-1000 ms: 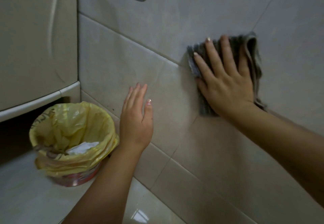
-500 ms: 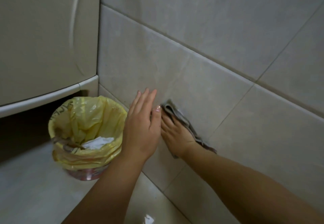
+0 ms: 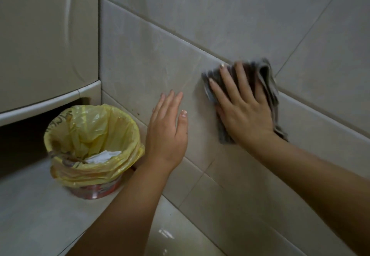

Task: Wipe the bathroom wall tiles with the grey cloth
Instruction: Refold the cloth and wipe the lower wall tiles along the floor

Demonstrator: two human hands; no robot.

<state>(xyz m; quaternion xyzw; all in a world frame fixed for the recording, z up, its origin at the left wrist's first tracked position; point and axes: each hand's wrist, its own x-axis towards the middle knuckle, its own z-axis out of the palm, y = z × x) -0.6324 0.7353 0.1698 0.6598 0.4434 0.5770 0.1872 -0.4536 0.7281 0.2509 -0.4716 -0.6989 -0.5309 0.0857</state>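
Right hand (image 3: 243, 113) flat, fingers spread straight, presses grey cloth (image 3: 268, 79) against wall tiles (image 3: 140, 55), across horizontal grout line. Cloth bunched, blurred. Left hand (image 3: 166, 131) flat, fingers straight, holding nothing, apparently touching wall lower down. Small bin (image 3: 96, 191) with yellow bag (image 3: 90, 123) in floor corner by wall. Bag print too creased to read. White paper (image 3: 102, 156) inside.

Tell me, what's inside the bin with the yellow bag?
A crumpled white scrap, maybe tissue, lies in the yellow bag lining the bin. Anything beneath it is hidden by the scrap and the bag's folds.
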